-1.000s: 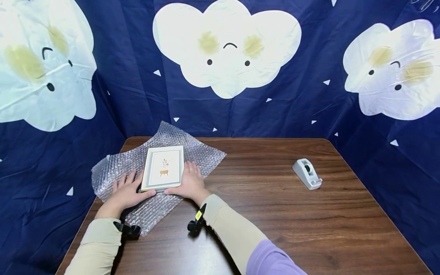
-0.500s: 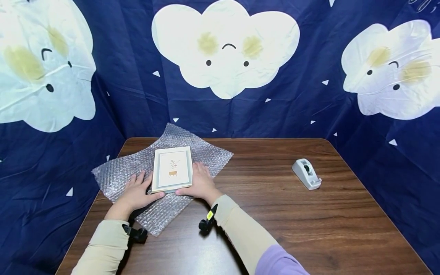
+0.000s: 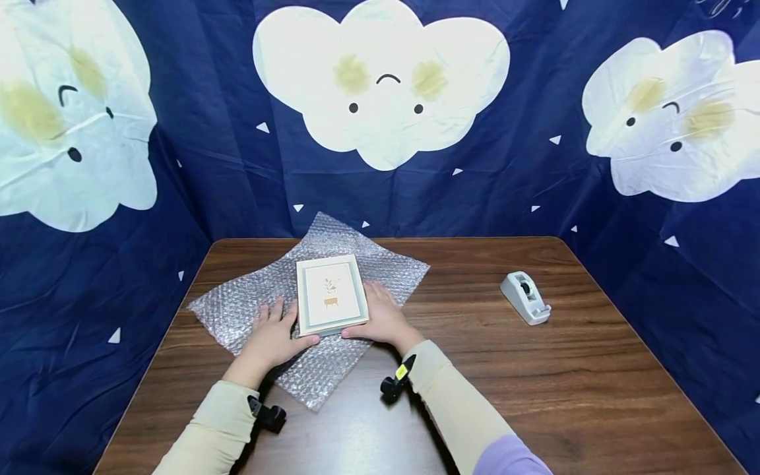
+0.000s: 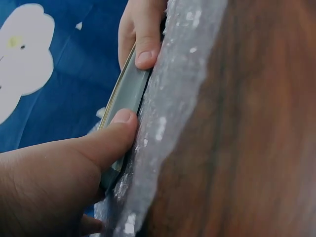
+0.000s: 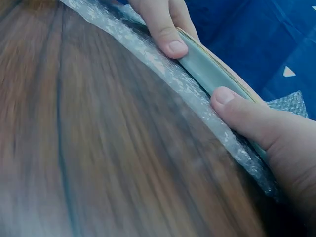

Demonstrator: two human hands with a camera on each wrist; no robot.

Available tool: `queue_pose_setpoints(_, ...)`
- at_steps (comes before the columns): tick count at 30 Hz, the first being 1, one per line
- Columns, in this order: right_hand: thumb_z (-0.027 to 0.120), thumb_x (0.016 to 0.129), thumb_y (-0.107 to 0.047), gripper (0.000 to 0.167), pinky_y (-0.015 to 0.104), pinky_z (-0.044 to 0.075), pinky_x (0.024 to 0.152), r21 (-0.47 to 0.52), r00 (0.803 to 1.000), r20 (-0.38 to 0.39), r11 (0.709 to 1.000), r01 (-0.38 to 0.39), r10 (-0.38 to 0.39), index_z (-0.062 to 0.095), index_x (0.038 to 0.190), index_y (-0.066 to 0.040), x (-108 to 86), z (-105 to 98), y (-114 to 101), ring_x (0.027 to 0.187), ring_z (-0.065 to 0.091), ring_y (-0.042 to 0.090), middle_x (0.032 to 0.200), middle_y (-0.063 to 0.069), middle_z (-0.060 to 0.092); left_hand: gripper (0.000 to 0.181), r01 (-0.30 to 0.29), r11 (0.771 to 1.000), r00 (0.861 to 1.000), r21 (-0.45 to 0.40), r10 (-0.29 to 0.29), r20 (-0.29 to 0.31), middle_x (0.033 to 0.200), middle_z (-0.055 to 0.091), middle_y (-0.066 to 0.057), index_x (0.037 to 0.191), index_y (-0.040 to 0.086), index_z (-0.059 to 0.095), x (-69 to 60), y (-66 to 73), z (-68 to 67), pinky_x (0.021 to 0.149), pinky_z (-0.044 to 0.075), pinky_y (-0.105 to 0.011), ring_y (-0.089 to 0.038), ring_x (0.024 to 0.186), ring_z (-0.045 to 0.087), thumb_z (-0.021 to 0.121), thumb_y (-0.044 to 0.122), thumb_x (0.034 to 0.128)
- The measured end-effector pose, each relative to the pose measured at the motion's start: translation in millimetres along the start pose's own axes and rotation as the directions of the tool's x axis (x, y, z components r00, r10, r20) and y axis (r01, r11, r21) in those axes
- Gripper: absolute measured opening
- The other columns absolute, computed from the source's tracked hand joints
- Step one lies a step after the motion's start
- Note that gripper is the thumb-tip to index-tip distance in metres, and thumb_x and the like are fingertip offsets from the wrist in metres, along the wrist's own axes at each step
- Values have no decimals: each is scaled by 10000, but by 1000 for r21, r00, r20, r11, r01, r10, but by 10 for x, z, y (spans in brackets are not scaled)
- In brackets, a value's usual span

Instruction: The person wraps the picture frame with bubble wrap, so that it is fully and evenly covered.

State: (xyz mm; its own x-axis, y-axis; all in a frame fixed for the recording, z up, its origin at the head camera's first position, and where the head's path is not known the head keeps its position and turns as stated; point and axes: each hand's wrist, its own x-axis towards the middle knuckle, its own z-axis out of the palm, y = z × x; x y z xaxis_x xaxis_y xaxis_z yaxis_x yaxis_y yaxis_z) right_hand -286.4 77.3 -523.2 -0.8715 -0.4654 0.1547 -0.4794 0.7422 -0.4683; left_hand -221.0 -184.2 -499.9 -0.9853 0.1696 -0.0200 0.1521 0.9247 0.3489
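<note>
A flat rectangular box (image 3: 332, 290), with a potted plant pictured on its pale top, lies on a sheet of bubble wrap (image 3: 243, 307). My left hand (image 3: 270, 340) is at its near left corner: the thumb presses the near side and the fingers spread over the wrap by the left side. At the near right corner, my right hand (image 3: 384, 316) has its thumb on the near side and its straight fingers along the right side. In the left wrist view both thumbs touch the box's grey-green side (image 4: 129, 89). The box's underside is hidden.
A white tape dispenser (image 3: 526, 298) stands at the right of the wooden table (image 3: 475, 389). A dark blue curtain (image 3: 231, 178) with cloud prints hangs behind and at both sides. The wrap's far corner reaches the table's back edge.
Both hands, the box and the bubble wrap beneath have slid together to the right. The box has turned slightly anticlockwise. The tape dispenser stays in place.
</note>
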Motion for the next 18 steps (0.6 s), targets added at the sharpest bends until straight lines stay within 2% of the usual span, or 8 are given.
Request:
queue_pose_setpoints(7,839,694,-618,1129,478,155,1234,40,1000,-3,999,-8,8,338,1574,-118,-214,-179,257,1520,227,311,1595,106,382,1020,-10,1000,1000,17,10,11,1570,200,-398,1554,-47,309,50,304,93,1105,182,-764,-656,1415,123,643,648,887)
queue_pose_setpoints(11,827,712,-608,1119,495,153,1232,42,1000,-10,999,-2,3,328,1578,-103,-340,-262,345,1519,224,324,1597,115,376,1011,-23,999,1000,36,23,11,1565,229,-392,1551,-39,328,71,453,131,1113,197,-749,-652,1413,155,652,647,883)
queue_pose_setpoints(18,841,699,-576,1106,509,175,1223,63,999,-42,998,-3,6,356,1561,-80,-525,-359,486,1499,262,348,1571,139,408,996,-60,995,998,79,60,-2,1534,310,-387,1531,-30,382,102,641,202,1107,278,-710,-650,1381,257,669,653,866)
